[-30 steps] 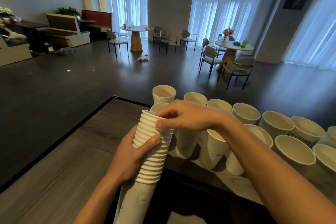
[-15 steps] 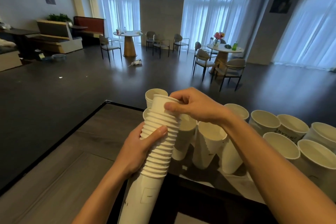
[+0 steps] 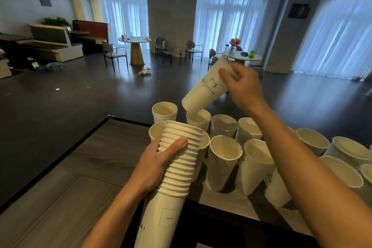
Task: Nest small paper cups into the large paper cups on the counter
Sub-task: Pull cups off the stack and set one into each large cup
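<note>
Under the right hand (image 3: 243, 84) and its tilted small cup (image 3: 203, 90), the large cups (image 3: 219, 171) stand packed nearly rim to rim, open only from above. Left of the left hand (image 3: 153, 165) the counter (image 3: 84, 167) gives free passage; the stack (image 3: 179, 169) it grips fronts the nearest cups.

Right hand (image 3: 244, 84) holds tilted small cup (image 3: 206, 88); left hand (image 3: 159, 162) grips cup stack (image 3: 180, 161).

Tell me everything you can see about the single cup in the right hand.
The single cup is white paper, tall and tapered, with faint dark print on its side. It is tilted, rim up-right, base down-left. The right hand grips it near the rim. Its base is over the mouth of an open cup in the back row; whether they touch is unclear.
</note>
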Motion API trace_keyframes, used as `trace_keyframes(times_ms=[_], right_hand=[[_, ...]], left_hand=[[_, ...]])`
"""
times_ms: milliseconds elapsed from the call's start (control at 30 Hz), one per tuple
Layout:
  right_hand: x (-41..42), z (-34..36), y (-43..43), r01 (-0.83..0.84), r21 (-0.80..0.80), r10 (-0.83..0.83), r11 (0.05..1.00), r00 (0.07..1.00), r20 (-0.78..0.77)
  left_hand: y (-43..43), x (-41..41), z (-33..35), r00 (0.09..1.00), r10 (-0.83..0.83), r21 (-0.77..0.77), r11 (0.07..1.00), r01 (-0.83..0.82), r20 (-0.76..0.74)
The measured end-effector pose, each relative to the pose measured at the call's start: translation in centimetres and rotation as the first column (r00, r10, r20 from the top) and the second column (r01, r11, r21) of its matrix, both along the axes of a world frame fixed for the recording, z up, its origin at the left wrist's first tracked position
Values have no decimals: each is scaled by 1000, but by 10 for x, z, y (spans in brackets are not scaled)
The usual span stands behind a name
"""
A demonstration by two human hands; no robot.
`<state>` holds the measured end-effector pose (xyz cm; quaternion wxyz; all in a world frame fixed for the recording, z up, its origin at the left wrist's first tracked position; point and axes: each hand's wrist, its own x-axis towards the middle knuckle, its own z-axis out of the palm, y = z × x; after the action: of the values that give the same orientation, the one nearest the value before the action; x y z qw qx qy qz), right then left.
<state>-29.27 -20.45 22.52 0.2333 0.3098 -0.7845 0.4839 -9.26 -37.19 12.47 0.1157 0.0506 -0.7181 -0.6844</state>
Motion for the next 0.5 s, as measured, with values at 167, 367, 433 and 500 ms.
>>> trace_keyframes(times_ms=[167, 367, 433, 500], right_hand=[[-16, -33, -7, 159, 345, -47, 925, 949, -312], [-23, -49, -27, 137, 690, 8, 711, 979, -203], [-29, -62, -35, 45, 791, 45, 610, 995, -91], [-34, -73, -38, -60, 833, 73, 549, 997, 24]], left_hand=[[3, -6, 4, 1000, -6, -4, 1000, 6, 12], [4, -9, 9, 1000, -13, 5, 1000, 13, 27], [5, -9, 10, 1000, -13, 15, 1000, 13, 29], [5, -9, 9, 999, -18, 16, 1000, 18, 28]])
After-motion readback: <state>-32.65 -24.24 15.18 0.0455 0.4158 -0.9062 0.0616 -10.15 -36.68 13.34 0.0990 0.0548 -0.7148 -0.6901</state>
